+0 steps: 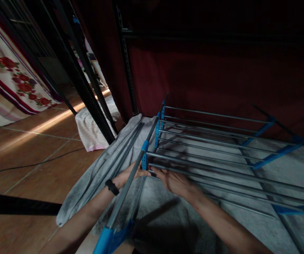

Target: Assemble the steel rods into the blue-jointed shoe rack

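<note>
A partly assembled rack of thin metal rods [220, 144] and blue plastic connectors lies on its side on a grey blanket [165, 208]. My left hand [133, 173], with a black band on its wrist, is closed around a blue connector [144, 160] on the rack's near left side, behind a slanting grey tube [124, 194]. Just right of it, my right hand [171, 180] pinches the end of a metal rod [154, 176] at that connector's lower part. Its fingertips almost meet my left thumb. Whether the rod end sits inside the connector cannot be made out.
Several loose tubes [124, 151] lie on the blanket to the left. A dark red cloth [207, 77] hangs behind the rack. Black metal posts [80, 84] stand at the left, near a striped cloth [91, 127]. A cable [43, 162] crosses the tiled floor [22, 151].
</note>
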A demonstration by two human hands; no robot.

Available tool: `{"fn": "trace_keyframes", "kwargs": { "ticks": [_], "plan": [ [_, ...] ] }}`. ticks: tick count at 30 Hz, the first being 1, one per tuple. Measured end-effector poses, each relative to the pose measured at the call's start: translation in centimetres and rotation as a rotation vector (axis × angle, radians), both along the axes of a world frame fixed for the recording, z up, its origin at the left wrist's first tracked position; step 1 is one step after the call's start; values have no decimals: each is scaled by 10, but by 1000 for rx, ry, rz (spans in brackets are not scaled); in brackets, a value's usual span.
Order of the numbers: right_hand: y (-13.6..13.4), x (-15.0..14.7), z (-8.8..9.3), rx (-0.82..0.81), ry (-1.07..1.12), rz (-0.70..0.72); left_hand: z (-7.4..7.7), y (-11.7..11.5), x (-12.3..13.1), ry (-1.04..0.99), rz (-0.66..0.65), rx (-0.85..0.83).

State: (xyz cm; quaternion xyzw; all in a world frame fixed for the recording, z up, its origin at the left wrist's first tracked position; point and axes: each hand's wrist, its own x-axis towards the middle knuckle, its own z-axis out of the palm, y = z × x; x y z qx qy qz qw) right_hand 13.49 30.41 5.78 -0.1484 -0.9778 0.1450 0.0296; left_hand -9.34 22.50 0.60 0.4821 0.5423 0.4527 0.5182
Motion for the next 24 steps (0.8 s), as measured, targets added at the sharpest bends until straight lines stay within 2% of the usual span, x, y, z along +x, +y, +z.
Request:
{"fn": "trace_keyframes", "kwargs": {
  "ticks": [6,13,24],
  "plan": [
    [2,-2,-2,-82,29,-9,-1,-10,9,40,129,93],
    [0,-2,-6,-79,-14,-57,-12,-16,23,193,142,173],
    [0,-5,-7,-97,-9,-76,-1,-17,37,230,194,183]
  ]
}}
